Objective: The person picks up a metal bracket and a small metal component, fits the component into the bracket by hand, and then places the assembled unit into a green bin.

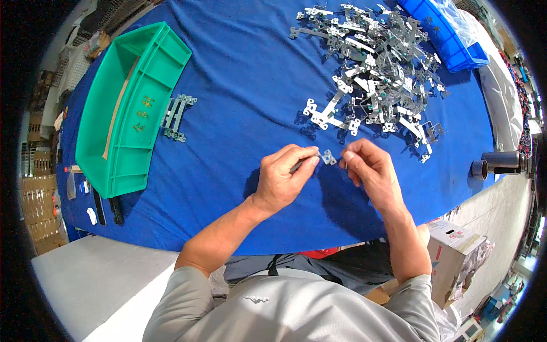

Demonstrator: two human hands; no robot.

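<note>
My left hand (288,174) is closed in a pinch around a small metal bracket (327,157). The bracket's end with holes sticks out to the right of the fingertips; the rest of it is hidden by the hand. Close by, just right of that end, my right hand (370,171) has its thumb and fingers pressed together. Whatever it pinches, if anything, is too small to make out. Beyond the hands lies a large heap of similar metal brackets (393,74), and a few brackets (325,117) lie at its near left edge.
A green plastic bin (156,68) stands at the left on the blue cloth (228,85). Several brackets (179,118) lie in a row beside it. At the far right is a blue tray (441,37) with clear plastic; a metal cylinder (501,162) sits at the right edge.
</note>
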